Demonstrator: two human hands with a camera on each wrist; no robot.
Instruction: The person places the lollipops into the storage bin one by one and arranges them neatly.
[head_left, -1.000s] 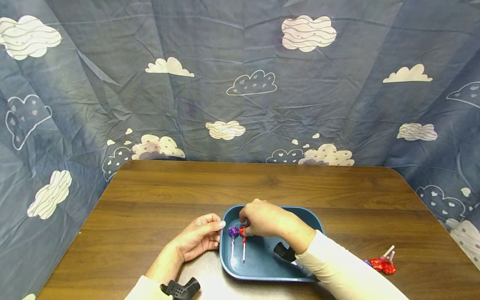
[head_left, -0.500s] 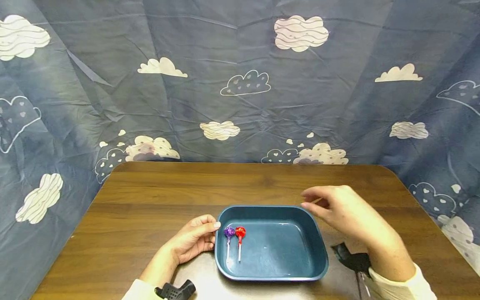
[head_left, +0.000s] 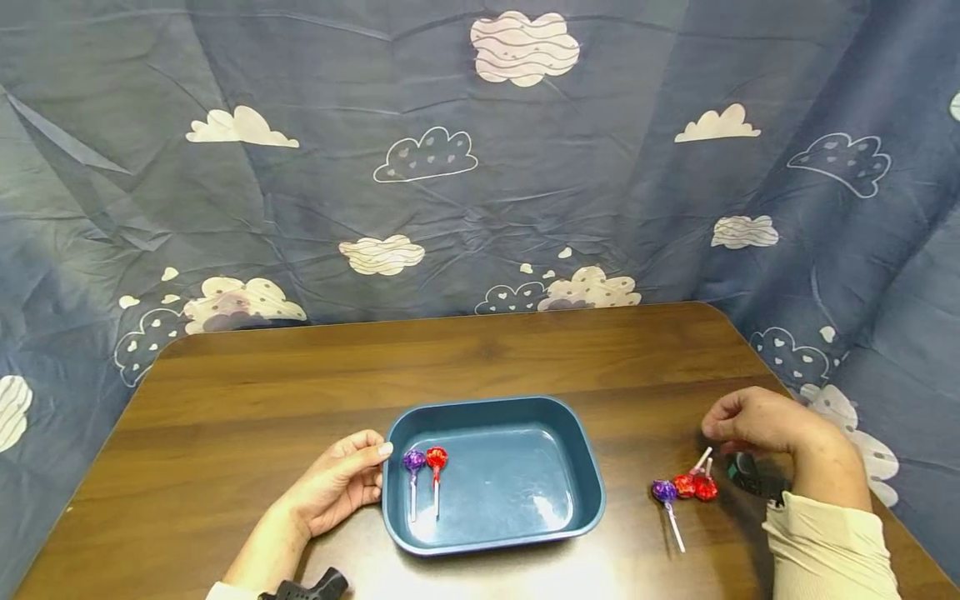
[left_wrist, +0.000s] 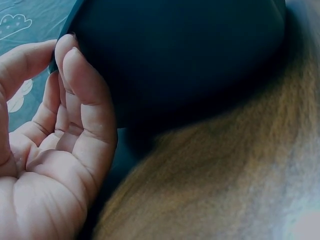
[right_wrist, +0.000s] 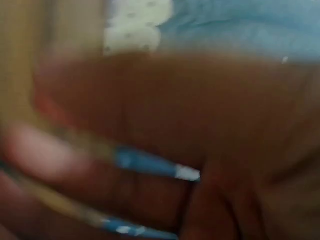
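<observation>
My left hand (head_left: 343,483) pinches the left rim of a blue tray (head_left: 592,492); the left wrist view shows its thumb and fingers at the edge. A purple-wrapped lollipop (head_left: 414,461) and a red-wrapped lollipop (head_left: 437,457) lie side by side in the tray's left part, sticks toward me. My right hand (head_left: 768,423), fingers bent, hovers at the right just beyond a small group: a purple lollipop (head_left: 664,492) and two red lollipops (head_left: 684,486). Nothing shows in its fingers. The right wrist view is blurred, with the hand (right_wrist: 125,110) filling most of it.
The brown wooden table (head_left: 480,350) carries the tray and the lollipops. A dark blue cloth (head_left: 450,208) with cloud prints hangs behind the table's far edge and along its sides. Wood surface lies between the tray and the lollipop group.
My right hand has left the red lollipop in the tray and moved right to the lollipop group. The head view has turned right. My left hand stays at the rim.
</observation>
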